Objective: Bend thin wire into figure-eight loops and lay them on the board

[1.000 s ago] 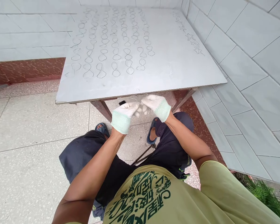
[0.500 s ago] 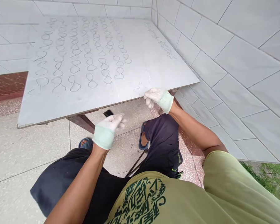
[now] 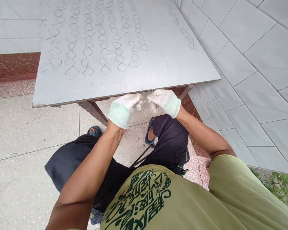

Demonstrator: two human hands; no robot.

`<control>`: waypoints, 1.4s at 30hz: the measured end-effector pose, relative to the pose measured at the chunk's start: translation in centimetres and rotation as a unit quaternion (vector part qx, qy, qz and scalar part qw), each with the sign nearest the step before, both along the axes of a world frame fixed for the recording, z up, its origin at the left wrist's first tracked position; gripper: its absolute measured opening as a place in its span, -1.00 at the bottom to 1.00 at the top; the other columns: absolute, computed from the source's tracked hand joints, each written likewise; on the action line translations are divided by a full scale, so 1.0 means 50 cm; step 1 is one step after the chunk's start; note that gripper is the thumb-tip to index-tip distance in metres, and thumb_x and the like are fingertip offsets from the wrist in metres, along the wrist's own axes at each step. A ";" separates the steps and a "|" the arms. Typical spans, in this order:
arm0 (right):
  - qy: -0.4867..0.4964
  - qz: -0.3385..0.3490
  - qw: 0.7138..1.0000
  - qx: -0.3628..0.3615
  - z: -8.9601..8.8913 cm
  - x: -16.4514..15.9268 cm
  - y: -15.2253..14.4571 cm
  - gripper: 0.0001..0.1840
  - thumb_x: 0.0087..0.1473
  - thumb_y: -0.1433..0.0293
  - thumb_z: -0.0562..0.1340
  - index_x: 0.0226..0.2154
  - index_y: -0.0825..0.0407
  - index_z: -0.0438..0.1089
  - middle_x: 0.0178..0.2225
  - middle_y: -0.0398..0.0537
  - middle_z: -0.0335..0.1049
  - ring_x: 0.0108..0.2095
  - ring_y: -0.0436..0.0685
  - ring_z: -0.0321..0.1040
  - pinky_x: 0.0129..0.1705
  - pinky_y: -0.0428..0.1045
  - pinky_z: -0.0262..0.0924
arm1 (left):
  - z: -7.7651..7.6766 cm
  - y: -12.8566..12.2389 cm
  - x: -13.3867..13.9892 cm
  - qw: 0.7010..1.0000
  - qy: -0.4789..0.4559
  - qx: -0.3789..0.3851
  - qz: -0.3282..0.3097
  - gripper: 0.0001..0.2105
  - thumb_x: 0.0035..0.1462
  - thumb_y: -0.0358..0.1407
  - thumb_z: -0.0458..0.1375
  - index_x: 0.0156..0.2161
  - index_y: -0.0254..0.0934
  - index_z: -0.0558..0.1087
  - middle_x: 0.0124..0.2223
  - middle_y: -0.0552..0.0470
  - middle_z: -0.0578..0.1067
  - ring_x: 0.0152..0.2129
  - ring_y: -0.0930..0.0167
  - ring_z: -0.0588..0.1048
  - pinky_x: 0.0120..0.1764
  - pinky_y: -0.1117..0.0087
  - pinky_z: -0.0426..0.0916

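A thin bent wire (image 3: 144,102) with pointed corners spans the small gap between my hands, just off the front edge of the white board (image 3: 86,88). My left hand (image 3: 128,103), in a white glove with a pale green cuff, pinches its left side. On the other side, the fingertips of my gloved right hand (image 3: 162,99) are closed on the same wire. The gloves hide part of its outline. Rows of wire figure-eight loops (image 3: 105,65) lie on the board, and a line of star-shaped wires (image 3: 187,37) runs along its right side.
Tiled walls (image 3: 249,60) border the board behind and at the right. A brown table leg (image 3: 93,111) stands below its front edge. My feet in blue sandals (image 3: 149,132) rest on the speckled floor (image 3: 55,127). Grass (image 3: 278,188) shows at far right.
My left hand has moved up and right, from holding nothing visible, to pinch the wire. The right hand has drawn the wire back off the board. The view has tilted downward.
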State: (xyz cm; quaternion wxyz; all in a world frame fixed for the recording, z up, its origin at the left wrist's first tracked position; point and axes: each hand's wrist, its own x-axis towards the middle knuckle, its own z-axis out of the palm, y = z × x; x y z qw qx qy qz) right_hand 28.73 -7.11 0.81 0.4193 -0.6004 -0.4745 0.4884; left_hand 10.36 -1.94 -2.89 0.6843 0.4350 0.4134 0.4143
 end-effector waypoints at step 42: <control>-0.075 -0.114 0.989 -0.058 0.059 0.371 0.161 -0.54 0.47 0.25 0.46 -0.46 0.00 0.46 -0.67 -0.18 0.39 -0.69 -0.03 0.27 -0.65 -0.11 0.11 | -0.082 0.000 -0.121 0.970 0.236 -0.025 -0.048 -0.40 -0.30 0.26 0.58 -0.41 -0.19 0.54 -0.33 -0.12 0.68 -0.34 0.22 0.61 -0.27 0.27 0.51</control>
